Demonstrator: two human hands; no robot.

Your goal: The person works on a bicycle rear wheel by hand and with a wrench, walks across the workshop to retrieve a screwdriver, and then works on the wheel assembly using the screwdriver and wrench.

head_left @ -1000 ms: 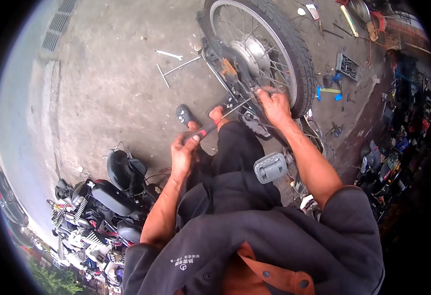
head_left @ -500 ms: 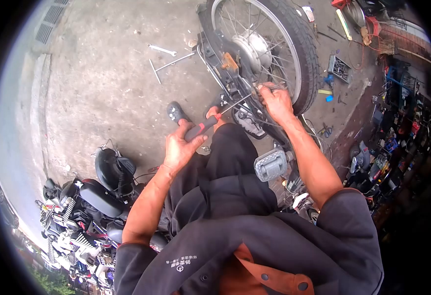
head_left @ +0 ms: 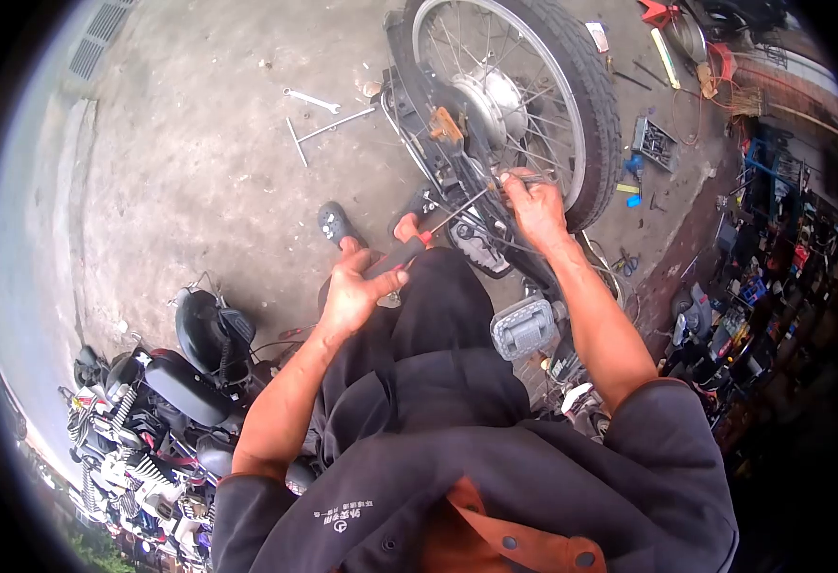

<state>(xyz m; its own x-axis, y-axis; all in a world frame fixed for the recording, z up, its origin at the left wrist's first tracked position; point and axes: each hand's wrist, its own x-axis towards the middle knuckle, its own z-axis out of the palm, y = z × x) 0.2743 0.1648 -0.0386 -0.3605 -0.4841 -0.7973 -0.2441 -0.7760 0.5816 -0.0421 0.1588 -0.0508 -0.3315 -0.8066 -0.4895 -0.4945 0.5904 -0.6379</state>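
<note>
My left hand (head_left: 350, 288) is wrapped round the dark handle of a screwdriver (head_left: 406, 254). Its thin shaft slants up and right to the frame beside the wheel (head_left: 597, 124), where the tip is hard to see. My right hand (head_left: 537, 210) is closed by that same spot, close to the spokes. Something small and dark shows at its fingertips, too unclear to name. A rusty orange bracket (head_left: 446, 124) sits on the frame above. Below my right forearm is a grey ridged pedal (head_left: 524, 328).
An open-ended wrench (head_left: 311, 99) and a T-shaped bar (head_left: 333, 124) lie on the concrete to the left. A tray of small metal parts (head_left: 655, 143) stands right of the wheel. Parked scooters (head_left: 190, 387) crowd the lower left, and cluttered shelves (head_left: 763, 277) line the right.
The view has shifted slightly. Both hands keep their holds, and the screwdriver still points at the frame, its handle turned a little in my left hand.
</note>
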